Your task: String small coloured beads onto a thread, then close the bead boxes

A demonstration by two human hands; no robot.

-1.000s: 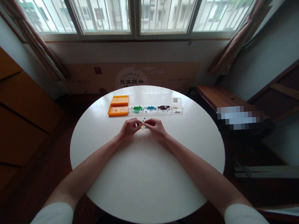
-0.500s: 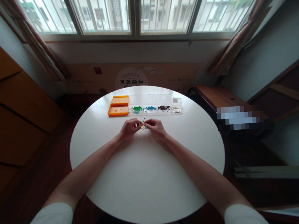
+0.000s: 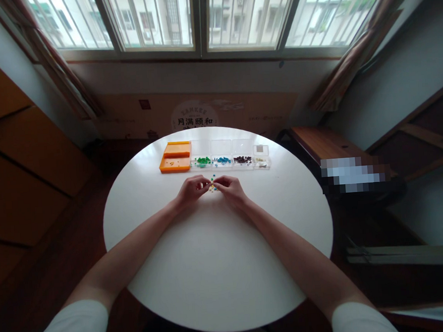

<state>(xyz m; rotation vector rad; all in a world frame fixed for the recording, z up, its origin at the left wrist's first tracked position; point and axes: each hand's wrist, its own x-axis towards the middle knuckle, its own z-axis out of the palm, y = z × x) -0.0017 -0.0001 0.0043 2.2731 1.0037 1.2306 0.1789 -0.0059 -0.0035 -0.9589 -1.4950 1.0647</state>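
Over the far half of the white round table [image 3: 213, 267], my left hand [image 3: 192, 191] and my right hand [image 3: 230, 187] meet at the fingertips. Both are closed in a pinch, and a tiny yellow piece seems to sit where they meet; its kind is too small to make out. Around the fingertips lie several small loose pieces [image 3: 215, 189] in blue, green and yellow. Just beyond stand clear boxes with green pieces [image 3: 203, 160], blue pieces [image 3: 222, 160] and dark brown pieces [image 3: 243, 160].
An orange open case [image 3: 174, 168] with a few small bits stands left of the clear boxes. A smaller clear box [image 3: 262, 162] with pale pieces ends the row on the right. A wooden bench [image 3: 329, 143] stands beyond the table at the right, below the window.
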